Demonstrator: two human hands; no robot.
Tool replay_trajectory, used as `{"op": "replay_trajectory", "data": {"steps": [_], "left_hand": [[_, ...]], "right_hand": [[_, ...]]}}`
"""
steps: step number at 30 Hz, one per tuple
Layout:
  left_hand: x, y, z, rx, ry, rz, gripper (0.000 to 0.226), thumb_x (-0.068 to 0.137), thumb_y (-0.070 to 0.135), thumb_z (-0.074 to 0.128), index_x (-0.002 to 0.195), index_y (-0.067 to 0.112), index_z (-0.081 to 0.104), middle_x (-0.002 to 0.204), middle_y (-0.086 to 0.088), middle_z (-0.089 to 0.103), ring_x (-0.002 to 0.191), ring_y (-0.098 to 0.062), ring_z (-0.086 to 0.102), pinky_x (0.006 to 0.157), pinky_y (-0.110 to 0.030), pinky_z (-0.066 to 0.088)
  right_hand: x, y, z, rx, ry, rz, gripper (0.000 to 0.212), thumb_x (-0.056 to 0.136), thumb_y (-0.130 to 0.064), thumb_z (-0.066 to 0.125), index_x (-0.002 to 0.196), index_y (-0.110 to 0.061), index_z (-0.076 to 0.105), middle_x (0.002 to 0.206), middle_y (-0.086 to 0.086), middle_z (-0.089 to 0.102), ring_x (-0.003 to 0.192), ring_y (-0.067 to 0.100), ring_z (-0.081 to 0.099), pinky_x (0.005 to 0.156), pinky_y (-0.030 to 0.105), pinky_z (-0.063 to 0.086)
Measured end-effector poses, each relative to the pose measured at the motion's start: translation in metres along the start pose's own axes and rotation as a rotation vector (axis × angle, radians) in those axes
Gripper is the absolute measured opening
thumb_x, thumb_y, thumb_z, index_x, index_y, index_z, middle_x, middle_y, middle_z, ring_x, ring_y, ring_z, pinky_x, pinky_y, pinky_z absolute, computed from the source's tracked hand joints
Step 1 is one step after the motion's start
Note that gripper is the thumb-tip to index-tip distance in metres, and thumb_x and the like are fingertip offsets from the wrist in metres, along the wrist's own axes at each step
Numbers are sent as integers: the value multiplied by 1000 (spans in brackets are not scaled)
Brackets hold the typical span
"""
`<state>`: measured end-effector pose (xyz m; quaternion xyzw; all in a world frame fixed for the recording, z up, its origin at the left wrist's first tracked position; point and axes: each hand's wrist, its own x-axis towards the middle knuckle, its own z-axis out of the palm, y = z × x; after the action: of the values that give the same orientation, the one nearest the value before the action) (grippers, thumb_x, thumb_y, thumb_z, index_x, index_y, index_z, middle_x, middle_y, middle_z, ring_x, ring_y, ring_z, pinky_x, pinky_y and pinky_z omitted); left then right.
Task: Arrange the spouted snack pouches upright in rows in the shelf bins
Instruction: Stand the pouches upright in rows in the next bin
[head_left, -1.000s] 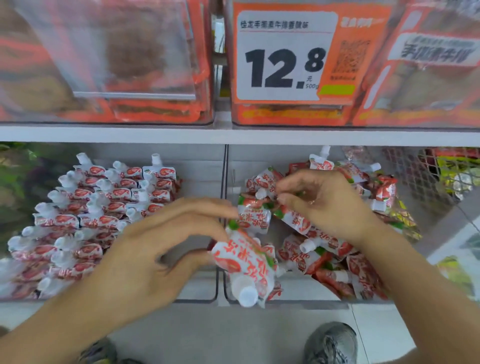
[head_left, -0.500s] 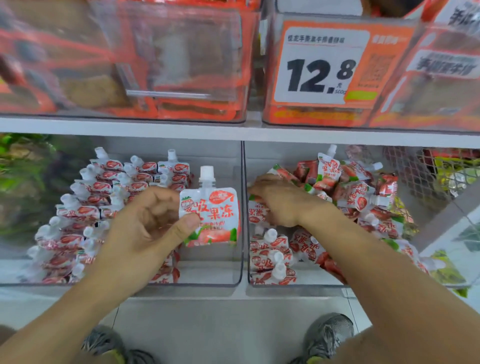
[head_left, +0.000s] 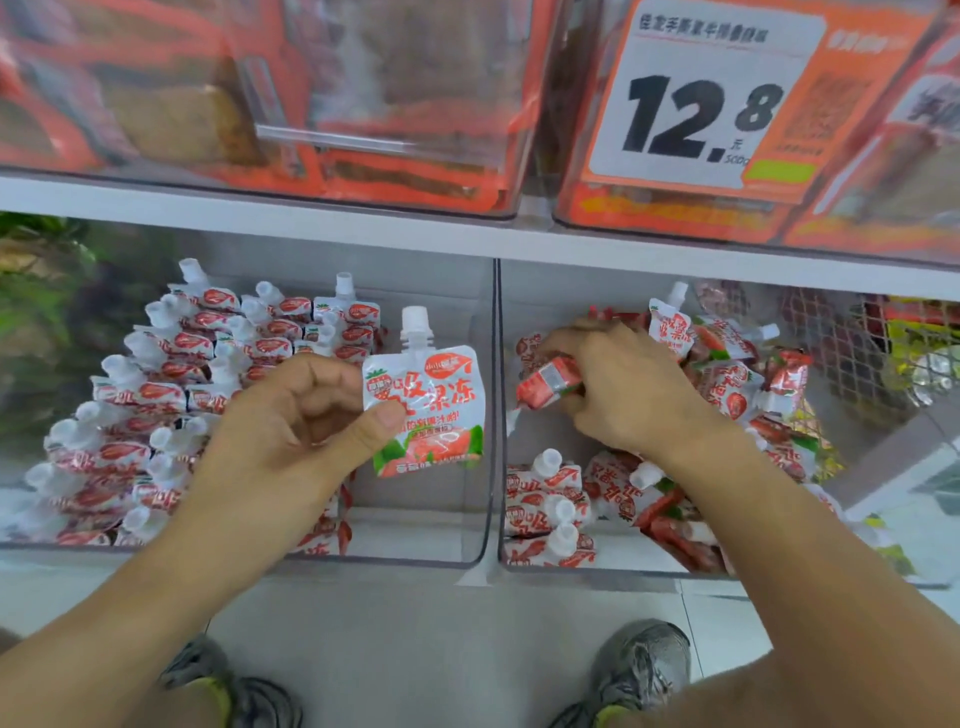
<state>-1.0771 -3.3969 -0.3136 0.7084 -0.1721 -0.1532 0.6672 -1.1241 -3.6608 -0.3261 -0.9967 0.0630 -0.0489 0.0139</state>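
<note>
My left hand (head_left: 291, 431) pinches a white and red spouted pouch (head_left: 434, 405) upright, spout up, over the right side of the left clear bin (head_left: 467, 558). Rows of upright pouches (head_left: 197, 384) fill that bin's left and middle. My right hand (head_left: 628, 384) reaches into the right clear bin (head_left: 613, 569) and grips a red pouch (head_left: 548, 387) lifted from the jumbled pile of pouches (head_left: 737, 384). A short row of upright pouches (head_left: 548, 512) stands at that bin's front left.
A white shelf edge (head_left: 467, 236) runs above the bins, with orange snack bins and a price tag reading 12.8 (head_left: 701, 104) on it. A wire mesh basket (head_left: 883, 353) sits to the right. Green packs (head_left: 36, 291) lie left. My shoes (head_left: 644, 670) stand on the floor tiles below.
My left hand turned its pouch from spout down to upright and carried it over the left bin. My right hand dug into the pile and lifted a red pouch.
</note>
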Motion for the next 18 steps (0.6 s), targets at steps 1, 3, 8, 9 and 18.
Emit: {"op": "replay_trajectory", "data": {"steps": [1,3,8,9,18], "left_hand": [[0,0,0,-7,1,-7,37,67,22,71,97,3,61,90,-6,76,85,-19,72,74,-21,57],[0,-1,0,-7,9,-19,37,66,24,71,96,5,61,90,-5,76,86,-18,72,76,-22,57],[0,0,-1,-28,15,-20,31,66,23,72,92,9,62,86,-2,75,81,-14,71,68,-16,55],[0,1,-1,-27,19,-19,30,66,23,72,92,9,62,85,-2,75,79,-14,71,66,-14,54],[4,1,3,-48,18,-40,35,68,20,71,97,4,61,91,-8,75,84,-18,72,70,-17,56]], "right_hand": [[-2,-2,3,6,-29,-21,46,72,-17,69,115,-30,64,114,-3,64,103,27,62,83,37,50],[-5,-2,9,-13,-71,-60,36,76,-24,70,112,-31,65,111,-5,64,99,26,64,74,35,52],[-13,21,-4,49,16,132,34,87,-49,59,97,-17,61,75,3,64,75,27,63,63,31,47],[-15,23,-8,136,40,177,35,88,-47,60,101,-15,63,71,3,64,72,25,62,63,32,49],[-23,-2,8,675,-316,253,49,79,-51,75,112,-26,48,100,4,70,92,21,68,85,48,55]]}}
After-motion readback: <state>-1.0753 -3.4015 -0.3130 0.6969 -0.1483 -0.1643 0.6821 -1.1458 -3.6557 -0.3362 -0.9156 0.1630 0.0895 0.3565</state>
